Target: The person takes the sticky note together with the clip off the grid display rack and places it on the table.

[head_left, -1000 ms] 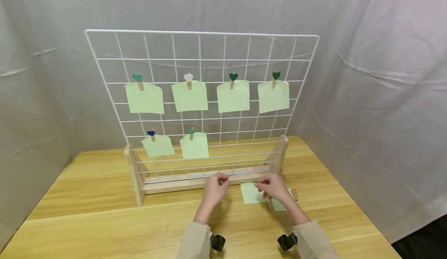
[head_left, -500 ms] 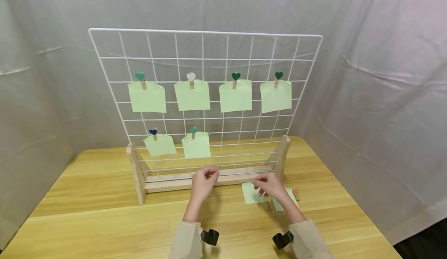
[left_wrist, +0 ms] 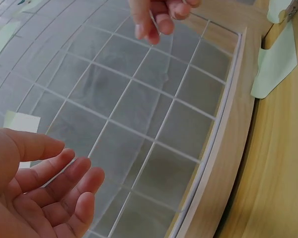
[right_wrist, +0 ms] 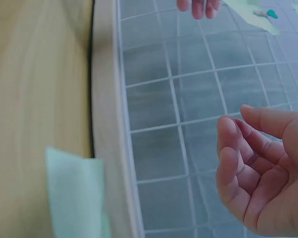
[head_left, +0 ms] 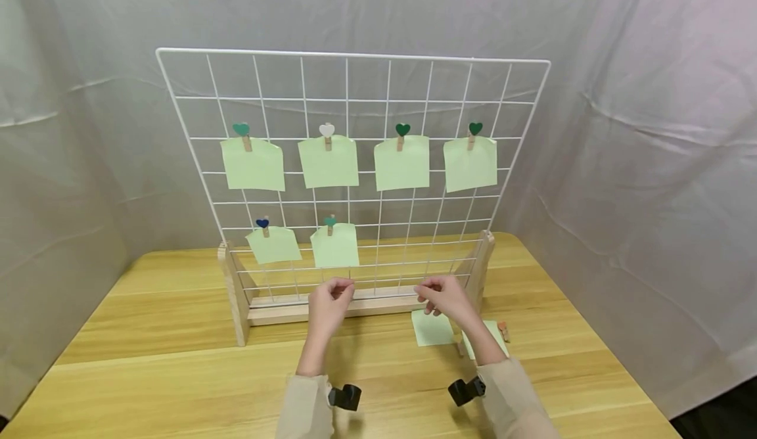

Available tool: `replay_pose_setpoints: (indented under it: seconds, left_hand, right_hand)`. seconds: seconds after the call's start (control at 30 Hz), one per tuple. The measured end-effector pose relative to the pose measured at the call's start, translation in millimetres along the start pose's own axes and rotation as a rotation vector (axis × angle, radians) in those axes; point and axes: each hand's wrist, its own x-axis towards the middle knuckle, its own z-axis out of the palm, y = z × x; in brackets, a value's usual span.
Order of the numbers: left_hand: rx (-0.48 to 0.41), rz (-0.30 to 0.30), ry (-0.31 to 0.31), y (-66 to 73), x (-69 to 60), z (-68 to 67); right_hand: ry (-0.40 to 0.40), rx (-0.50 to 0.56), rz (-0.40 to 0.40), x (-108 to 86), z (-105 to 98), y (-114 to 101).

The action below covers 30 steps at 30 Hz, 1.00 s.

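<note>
A white wire grid [head_left: 355, 100] stands upright in a wooden base [head_left: 278, 316]. Pale green notes [head_left: 328, 163] hang on it by heart-topped mini clothespins [head_left: 402, 135], several in the upper row and two below. My left hand [head_left: 327, 304] hovers before the base, under the lower notes; in the left wrist view its fingers [left_wrist: 59, 191] are loosely bent with nothing between them. Farther right, my right hand [head_left: 447, 298] hangs over a loose note [head_left: 432, 328], its fingers [right_wrist: 233, 163] half curled and holding nothing in the right wrist view.
A second loose note [head_left: 498, 335] lies on the wooden table [head_left: 148, 386] by my right forearm, partly covered. An orange-topped clothespin [head_left: 503, 331] is at its right edge, and a plain wooden clip [head_left: 460, 348] at its left. Grey cloth [head_left: 621, 196] surrounds the table.
My left hand has moved left and slightly away from me along the base. The right hand has shifted a little left and up, uncovering more of the loose note. The hung notes stay put.
</note>
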Motion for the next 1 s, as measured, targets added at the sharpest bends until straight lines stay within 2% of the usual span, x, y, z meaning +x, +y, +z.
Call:
replay_pose_setpoints:
  seconds: [0.2,0.5,0.83,1.0]
  left_hand:
    - [0.018,-0.03,0.045,0.9,2.6,-11.9]
    - [0.032,-0.045,0.125,3.1,4.7,-26.9]
    - [-0.046,-0.037,0.174,10.8,9.4,-36.7]
    - [-0.055,-0.023,0.196,12.9,11.9,-39.8]
  right_hand:
    - [0.014,-0.016,-0.014,9.1,5.4,-19.3]
    - [-0.004,-0.008,-0.119,20.1,14.6,-50.0]
    - [-0.013,0.023,-0.228,34.5,29.6,-80.8]
    - [-0.025,0.025,-0.293,39.3,36.1,-94.8]
